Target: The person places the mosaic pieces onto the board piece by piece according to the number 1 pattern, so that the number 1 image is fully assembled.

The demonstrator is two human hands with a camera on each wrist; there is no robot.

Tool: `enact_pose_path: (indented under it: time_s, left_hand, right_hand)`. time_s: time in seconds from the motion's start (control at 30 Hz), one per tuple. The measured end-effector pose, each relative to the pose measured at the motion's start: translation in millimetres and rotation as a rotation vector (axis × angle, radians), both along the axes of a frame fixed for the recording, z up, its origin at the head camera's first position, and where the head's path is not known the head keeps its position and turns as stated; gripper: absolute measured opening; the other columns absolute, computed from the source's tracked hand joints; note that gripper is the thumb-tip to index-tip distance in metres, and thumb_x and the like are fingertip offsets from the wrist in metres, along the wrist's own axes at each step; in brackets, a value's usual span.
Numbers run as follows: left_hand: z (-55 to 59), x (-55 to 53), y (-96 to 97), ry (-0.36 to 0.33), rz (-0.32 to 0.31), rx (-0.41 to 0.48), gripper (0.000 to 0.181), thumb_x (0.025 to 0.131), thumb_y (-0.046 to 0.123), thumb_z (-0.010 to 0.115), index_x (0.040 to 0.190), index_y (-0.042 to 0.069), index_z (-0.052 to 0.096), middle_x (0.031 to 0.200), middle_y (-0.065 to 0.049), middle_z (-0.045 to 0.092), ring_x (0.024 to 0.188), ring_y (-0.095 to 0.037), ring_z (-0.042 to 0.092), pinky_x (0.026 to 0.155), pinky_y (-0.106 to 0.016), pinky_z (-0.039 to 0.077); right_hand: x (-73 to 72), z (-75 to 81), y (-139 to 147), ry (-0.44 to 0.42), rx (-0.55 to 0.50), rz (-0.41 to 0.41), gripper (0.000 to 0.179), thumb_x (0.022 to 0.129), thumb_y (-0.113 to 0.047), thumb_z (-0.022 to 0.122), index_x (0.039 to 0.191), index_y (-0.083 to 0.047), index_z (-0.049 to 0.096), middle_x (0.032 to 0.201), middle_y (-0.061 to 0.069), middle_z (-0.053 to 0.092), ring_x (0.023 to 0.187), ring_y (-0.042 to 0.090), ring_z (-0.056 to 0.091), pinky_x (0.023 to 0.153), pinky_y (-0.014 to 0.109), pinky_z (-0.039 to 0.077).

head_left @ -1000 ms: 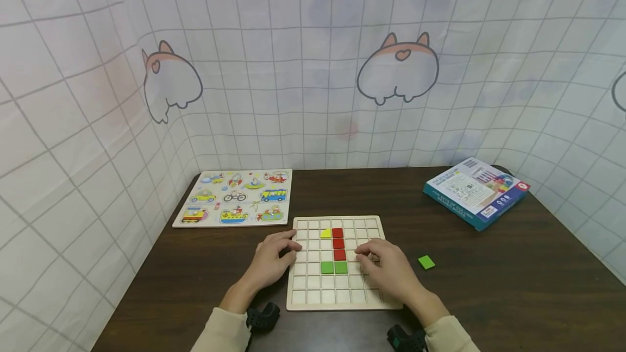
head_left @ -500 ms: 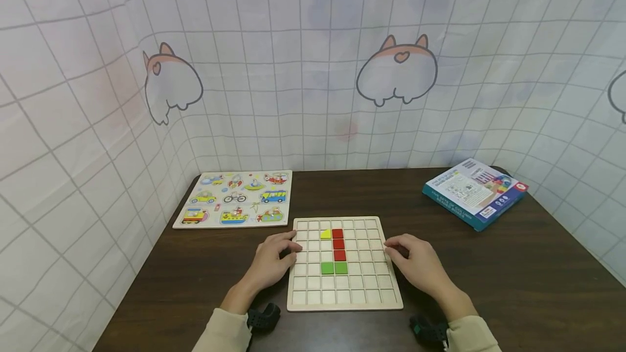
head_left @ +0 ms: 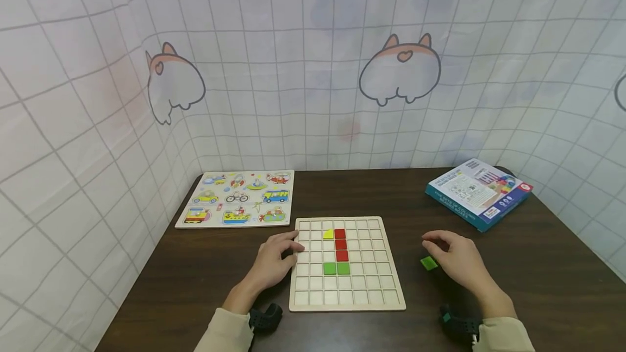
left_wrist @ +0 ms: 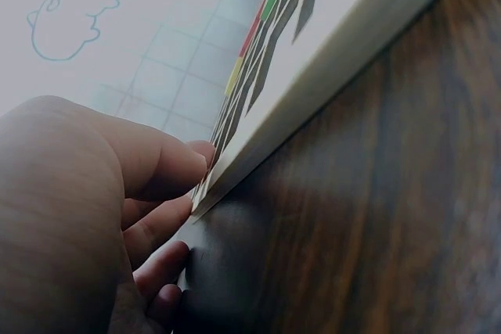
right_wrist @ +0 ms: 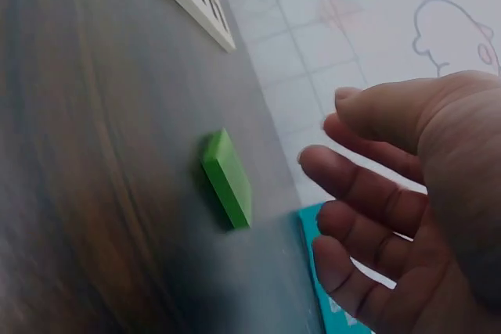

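A pale wooden grid board (head_left: 371,300) lies on the table, holding a yellow piece (head_left: 328,234) with a slanted side, a column of red square tiles (head_left: 340,244) and two green square tiles (head_left: 336,268). My left hand (head_left: 270,261) rests at the board's left edge, fingers loosely bent and fingertips touching it; in the left wrist view its thumb (left_wrist: 184,166) meets the rim. To the right of the board, a loose green tile (head_left: 429,263) lies flat on the wood. Just over it hovers my right hand (head_left: 462,259), its relaxed fingers apart from the tile (right_wrist: 228,181) and holding nothing.
At the back left lies a vehicle picture board (head_left: 235,200). A teal and white box (head_left: 479,192) sits at the back right. Behind the dark wooden table (head_left: 362,192) hangs a white gridded curtain (head_left: 274,69).
My right hand has moved rightward from over the grid board, past its right edge, to the loose green tile. The left hand has stayed at the board's left edge.
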State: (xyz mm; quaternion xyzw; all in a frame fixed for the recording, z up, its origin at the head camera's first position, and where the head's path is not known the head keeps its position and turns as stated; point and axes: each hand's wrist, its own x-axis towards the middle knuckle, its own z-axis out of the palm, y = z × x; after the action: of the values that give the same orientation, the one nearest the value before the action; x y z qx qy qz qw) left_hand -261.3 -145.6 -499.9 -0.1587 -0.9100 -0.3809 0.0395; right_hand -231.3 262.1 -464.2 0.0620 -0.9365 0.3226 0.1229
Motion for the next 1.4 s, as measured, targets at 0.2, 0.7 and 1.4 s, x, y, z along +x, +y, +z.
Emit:
enact_pose_path:
  time_s: [0.2,0.7,1.4]
  left_hand:
    - [1.2,0.1,-0.6,-0.001,0.006,-0.002,0.019,0.090,0.010,0.062,0.102,0.018,0.074,0.144,-0.004,0.052,0.136,-0.029,0.038,0.109,-0.058,0.022]
    - [0.2,0.2,-0.4,-0.014,-0.001,0.008,0.020,0.091,0.012,0.062,0.104,0.019,0.074,0.145,-0.003,0.051,0.138,-0.028,0.037,0.110,-0.057,0.020]
    - [-2.1,-1.5,-0.3,0.014,-0.005,0.000,0.020,0.090,0.010,0.061,0.102,0.020,0.074,0.144,-0.004,0.051,0.137,-0.030,0.038,0.108,-0.060,0.021]
  right_hand:
    - [1.2,2.5,18.2,-0.084,0.051,-0.002,0.028,0.094,-0.033,0.064,0.109,-0.010,0.072,0.105,0.011,0.071,0.092,0.028,0.065,0.075,0.046,0.052]
    - [3.6,7.9,37.8,-0.361,0.123,0.001,0.036,0.088,-0.042,0.069,0.098,-0.008,0.073,0.090,0.004,0.068,0.078,0.018,0.055,0.068,0.035,0.046]
    - [-1.3,-3.2,20.7,-0.244,0.099,0.082,0.032,0.080,-0.026,0.079,0.104,-0.008,0.068,0.083,0.000,0.058,0.073,0.016,0.049,0.065,0.033,0.039]
